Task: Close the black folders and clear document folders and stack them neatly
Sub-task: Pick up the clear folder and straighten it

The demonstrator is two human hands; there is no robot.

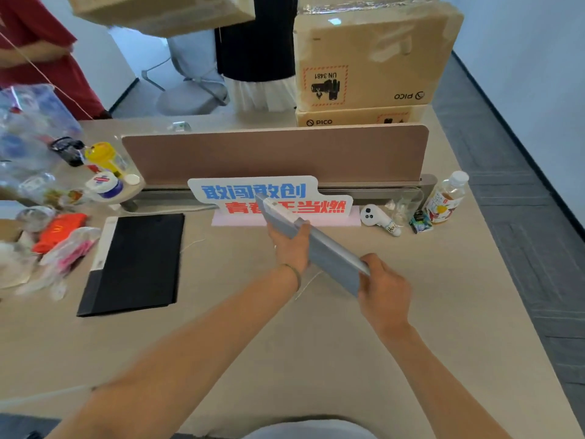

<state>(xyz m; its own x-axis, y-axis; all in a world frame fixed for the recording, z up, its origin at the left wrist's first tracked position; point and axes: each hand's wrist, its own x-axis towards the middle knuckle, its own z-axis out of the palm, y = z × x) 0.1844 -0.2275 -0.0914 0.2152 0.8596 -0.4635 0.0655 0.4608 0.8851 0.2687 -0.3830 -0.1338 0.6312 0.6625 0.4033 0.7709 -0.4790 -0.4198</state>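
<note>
**Grey folder in both hands, black folder waiting to the left**

Grey folder [316, 245] held clear of the desk [285, 343], shut, tilted on edge. Long axis diagonal: far end up toward the slogan sign [269, 194], near end down toward the body. Left hand [289, 245] wrapped around the far part, thumb over the top edge. Right hand [383, 289] clamped on the near corner. Both closed on the folder, neither free.

Look of it: flat, thin, matte grey-blue, a pale strip with a small label at the far end. Motion blur on the edges; clear or opaque, cannot tell.

Black folder [136, 264] left of the grey one, well apart, flat on the desk, shut as far as visible. Long axis running roughly away from the body, a pale strip along its left edge. Looks like the stack base.

Key relation: stack target lies left of both hands, left hand nearer. Grey folder's axis skewed against the black one's. Judgement: needs a leftward carry, a twist to line up the axes, then laying flat on top. Clutter beyond the black folder's left edge, so little margin on that side.
</note>
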